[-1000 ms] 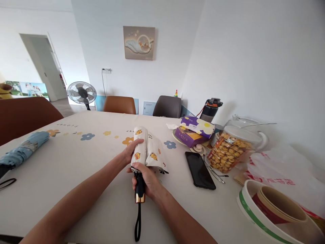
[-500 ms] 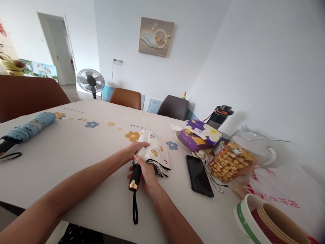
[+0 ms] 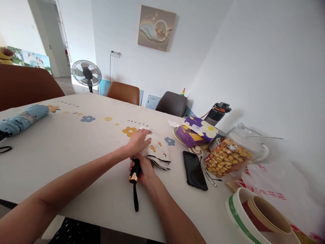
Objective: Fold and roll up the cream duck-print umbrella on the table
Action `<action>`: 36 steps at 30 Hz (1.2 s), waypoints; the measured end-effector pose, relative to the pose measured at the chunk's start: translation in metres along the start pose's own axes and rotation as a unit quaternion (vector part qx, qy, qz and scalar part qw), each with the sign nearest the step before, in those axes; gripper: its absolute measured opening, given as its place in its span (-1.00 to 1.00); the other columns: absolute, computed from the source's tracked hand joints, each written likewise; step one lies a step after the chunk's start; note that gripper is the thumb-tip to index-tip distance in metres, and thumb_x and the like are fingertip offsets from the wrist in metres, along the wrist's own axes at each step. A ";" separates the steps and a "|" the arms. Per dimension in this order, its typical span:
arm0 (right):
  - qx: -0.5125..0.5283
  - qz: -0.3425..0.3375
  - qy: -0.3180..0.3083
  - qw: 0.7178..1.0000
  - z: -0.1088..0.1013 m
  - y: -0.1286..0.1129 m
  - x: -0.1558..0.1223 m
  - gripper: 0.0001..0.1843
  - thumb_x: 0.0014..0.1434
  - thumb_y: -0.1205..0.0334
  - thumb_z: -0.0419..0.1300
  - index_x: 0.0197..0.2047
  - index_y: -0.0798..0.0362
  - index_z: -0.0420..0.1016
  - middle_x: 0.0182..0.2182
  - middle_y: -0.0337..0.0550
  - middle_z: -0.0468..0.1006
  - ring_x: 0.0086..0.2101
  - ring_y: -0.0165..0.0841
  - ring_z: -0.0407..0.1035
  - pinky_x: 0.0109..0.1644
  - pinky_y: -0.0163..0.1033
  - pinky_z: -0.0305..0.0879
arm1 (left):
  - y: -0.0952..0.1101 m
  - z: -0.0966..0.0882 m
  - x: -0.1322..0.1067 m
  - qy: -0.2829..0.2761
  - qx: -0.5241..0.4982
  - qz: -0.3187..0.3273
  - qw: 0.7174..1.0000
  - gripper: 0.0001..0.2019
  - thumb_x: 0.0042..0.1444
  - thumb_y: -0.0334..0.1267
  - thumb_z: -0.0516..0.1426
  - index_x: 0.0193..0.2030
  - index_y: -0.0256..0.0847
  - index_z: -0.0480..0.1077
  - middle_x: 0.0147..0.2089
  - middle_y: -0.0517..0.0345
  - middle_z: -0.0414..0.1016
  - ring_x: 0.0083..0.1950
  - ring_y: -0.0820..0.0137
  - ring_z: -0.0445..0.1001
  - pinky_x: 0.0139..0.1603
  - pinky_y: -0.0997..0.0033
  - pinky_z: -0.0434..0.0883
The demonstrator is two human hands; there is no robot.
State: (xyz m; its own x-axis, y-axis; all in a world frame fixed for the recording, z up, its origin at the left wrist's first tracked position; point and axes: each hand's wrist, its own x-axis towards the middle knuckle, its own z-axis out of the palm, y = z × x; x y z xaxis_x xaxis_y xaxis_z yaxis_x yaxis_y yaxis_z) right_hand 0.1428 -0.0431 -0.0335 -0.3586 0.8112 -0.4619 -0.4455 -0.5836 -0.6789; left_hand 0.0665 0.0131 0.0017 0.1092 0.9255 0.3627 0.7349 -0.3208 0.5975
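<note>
Pale cloth point(image 3: 83, 149) printed with flowers covers the table before us. At the near right we have a white ring with a green band point(image 3: 237, 215), and a brown cardboard tube point(image 3: 271, 215) sits inside it. Near the middle, a black strap point(image 3: 135, 198) trails toward us from the black handle point(image 3: 136, 168) of a white umbrella point(image 3: 158, 154), whose canopy lies in loose folds away from us. Our right hand point(image 3: 146, 169) is wrapped round that handle, fingers curling at its left side. Just beyond, our left hand point(image 3: 138, 140) lies over the canopy, fingers stretched out and slightly parted. To the right we see a dark phone point(image 3: 195, 170) and a clear tub point(image 3: 228, 156) of brown snacks; on the left, a blue umbrella point(image 3: 25, 119). Farther right are stacked purple boxes point(image 3: 189, 136), then a dark bottle point(image 3: 215, 117). Past the table we face a grey chair point(image 3: 172, 103), a brown chair point(image 3: 124, 92), a fan point(image 3: 86, 73) and a wall picture point(image 3: 156, 28).
</note>
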 end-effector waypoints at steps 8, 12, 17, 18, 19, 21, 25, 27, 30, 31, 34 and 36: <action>-0.019 -0.026 0.000 0.999 -0.004 -0.002 -0.001 -0.91 0.03 0.22 0.06 -0.40 0.06 0.25 -0.73 -0.34 0.21 -0.70 -0.50 0.13 -0.64 -0.35 0.21 | 0.044 0.055 0.026 -0.319 0.103 0.224 0.915 -0.68 -0.07 -0.49 0.03 -0.24 -0.08 0.48 -0.08 0.11 0.49 -0.05 0.27 0.36 -0.17 0.40 0.25; -0.012 -0.036 -0.002 0.999 -0.006 -0.002 -0.001 -0.92 0.07 0.23 0.04 -0.40 0.06 0.25 -0.73 -0.32 0.22 -0.71 -0.50 0.13 -0.63 -0.34 0.18 | 0.040 0.065 0.029 -0.323 0.132 0.227 0.909 -0.78 -0.07 -0.41 0.07 -0.32 -0.08 0.48 -0.19 0.07 0.48 -0.13 0.27 0.36 -0.24 0.40 0.23; -0.009 -0.048 -0.013 0.999 -0.007 -0.002 0.001 -0.89 0.07 0.19 0.07 -0.40 0.05 0.26 -0.74 -0.31 0.24 -0.70 -0.47 0.16 -0.63 -0.34 0.18 | 0.035 0.068 0.032 -0.309 0.140 0.266 0.902 -0.88 -0.05 -0.39 0.08 -0.45 -0.14 0.43 -0.24 0.08 0.42 -0.15 0.30 0.33 -0.33 0.42 0.20; -0.012 -0.046 -0.014 0.999 -0.007 -0.002 0.001 -0.88 0.06 0.18 0.08 -0.40 0.05 0.27 -0.75 -0.32 0.24 -0.70 -0.47 0.16 -0.63 -0.33 0.19 | 0.036 0.068 0.032 -0.296 0.138 0.276 0.904 -0.88 -0.03 -0.39 0.07 -0.45 -0.15 0.42 -0.24 0.07 0.42 -0.14 0.30 0.32 -0.35 0.42 0.20; -0.016 -0.043 -0.014 0.999 -0.007 -0.002 0.001 -0.88 0.05 0.19 0.09 -0.40 0.06 0.27 -0.75 -0.33 0.24 -0.70 -0.47 0.15 -0.62 -0.33 0.21 | 0.038 0.067 0.031 -0.276 0.133 0.283 0.909 -0.88 -0.01 -0.39 0.05 -0.43 -0.16 0.40 -0.22 0.06 0.41 -0.13 0.30 0.31 -0.35 0.43 0.20; -0.027 -0.041 -0.012 0.999 -0.006 -0.004 -0.001 -0.91 0.02 0.23 0.09 -0.40 0.07 0.28 -0.75 -0.33 0.25 -0.70 -0.49 0.14 -0.61 -0.33 0.25 | 0.043 0.063 0.029 -0.216 0.115 0.272 0.930 -0.86 0.07 -0.35 0.00 -0.35 -0.17 0.37 -0.19 0.05 0.41 -0.12 0.31 0.31 -0.35 0.43 0.21; -0.055 -0.024 0.006 0.998 -0.004 -0.007 -0.004 -0.93 0.00 0.32 0.08 -0.40 0.14 0.33 -0.69 -0.28 0.32 -0.65 -0.47 0.25 -0.52 -0.26 0.38 | 0.053 0.041 0.024 -0.107 0.039 0.191 0.975 -0.80 0.15 -0.25 -0.08 -0.18 -0.16 0.31 -0.18 0.11 0.41 -0.23 0.36 0.36 -0.30 0.43 0.25; -0.052 -0.004 0.019 0.998 -0.004 -0.008 -0.004 -0.90 0.00 0.30 0.11 -0.39 0.16 0.35 -0.63 -0.24 0.36 -0.58 -0.41 0.35 -0.47 -0.23 0.42 | 0.054 0.023 0.023 -0.073 -0.021 0.149 0.986 -0.80 0.15 -0.24 -0.08 -0.14 -0.13 0.30 -0.23 0.18 0.43 -0.30 0.41 0.37 -0.29 0.44 0.26; -0.039 0.008 0.020 0.999 -0.004 -0.008 -0.005 -0.87 -0.01 0.28 0.17 -0.39 0.15 0.33 -0.59 -0.23 0.37 -0.47 -0.33 0.45 -0.43 -0.22 0.45 | 0.047 -0.008 0.024 -0.017 -0.097 0.107 0.989 -0.81 0.12 -0.25 -0.04 -0.14 -0.13 0.29 -0.28 0.22 0.44 -0.40 0.48 0.35 -0.31 0.48 0.27; -0.036 0.008 0.017 0.999 -0.003 -0.008 -0.005 -0.87 -0.01 0.27 0.19 -0.38 0.15 0.33 -0.58 -0.24 0.37 -0.45 -0.31 0.46 -0.42 -0.21 0.45 | 0.043 -0.019 0.024 0.010 -0.115 0.108 0.987 -0.83 0.11 -0.28 -0.03 -0.16 -0.14 0.28 -0.24 0.22 0.44 -0.44 0.51 0.34 -0.32 0.49 0.28; -0.029 0.008 0.022 0.999 -0.001 -0.008 -0.008 -0.85 -0.01 0.27 0.20 -0.36 0.14 0.32 -0.57 -0.25 0.38 -0.50 -0.36 0.43 -0.46 -0.23 0.43 | 0.021 -0.048 0.018 0.076 -0.172 0.118 0.975 -0.87 0.07 -0.33 -0.03 -0.22 -0.15 0.24 -0.11 0.22 0.41 -0.50 0.60 0.33 -0.39 0.54 0.30; -0.026 0.009 0.025 0.999 0.001 -0.009 -0.010 -0.85 -0.02 0.29 0.20 -0.37 0.13 0.32 -0.58 -0.28 0.37 -0.61 -0.46 0.32 -0.58 -0.32 0.36 | 0.002 -0.062 0.008 0.098 -0.178 0.086 0.975 -0.90 0.05 -0.33 -0.01 -0.26 -0.15 0.21 -0.17 0.22 0.42 -0.52 0.60 0.34 -0.50 0.57 0.26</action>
State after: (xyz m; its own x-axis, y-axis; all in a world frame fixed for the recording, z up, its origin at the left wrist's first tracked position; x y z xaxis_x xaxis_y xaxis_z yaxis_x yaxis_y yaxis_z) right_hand 0.1500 -0.0461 -0.0218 -0.3244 0.8017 -0.5021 -0.3951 -0.5971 -0.6982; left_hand 0.0268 0.0077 0.0504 0.0558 0.8067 0.5884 0.4334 -0.5504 0.7136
